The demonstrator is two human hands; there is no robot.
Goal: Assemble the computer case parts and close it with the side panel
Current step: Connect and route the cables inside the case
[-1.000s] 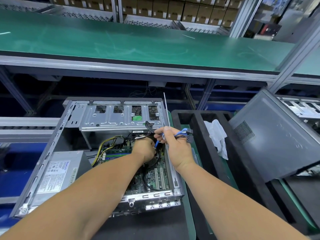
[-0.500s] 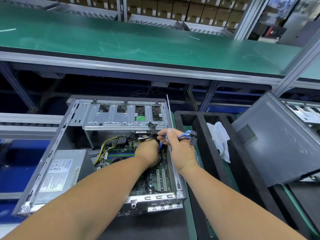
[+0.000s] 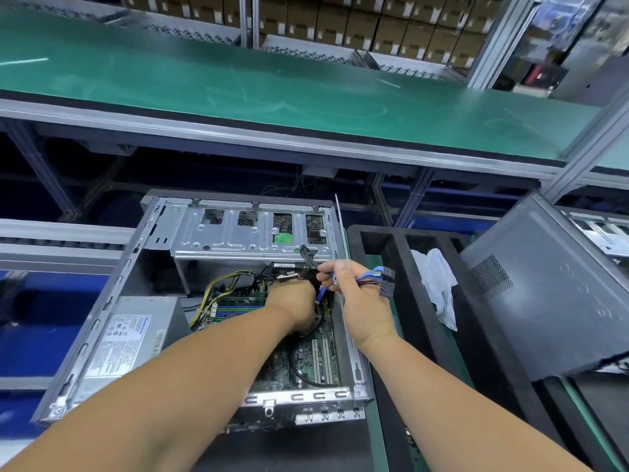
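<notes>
Right hand [image 3: 360, 298] grips the cable bundle [image 3: 371, 279] above the open computer case [image 3: 112, 301]; left hand [image 3: 294, 303] reaches inside, its fingers hidden, grip unclear

Inside the open computer case [image 3: 102, 311], a drive cage [image 3: 252, 235] blocks the far end and a power supply [image 3: 136, 338] fills the near left; cables [image 3: 221, 287] cross the motherboard [image 3: 313, 362]. A leaning side panel [image 3: 551, 287] walls off the right.
</notes>
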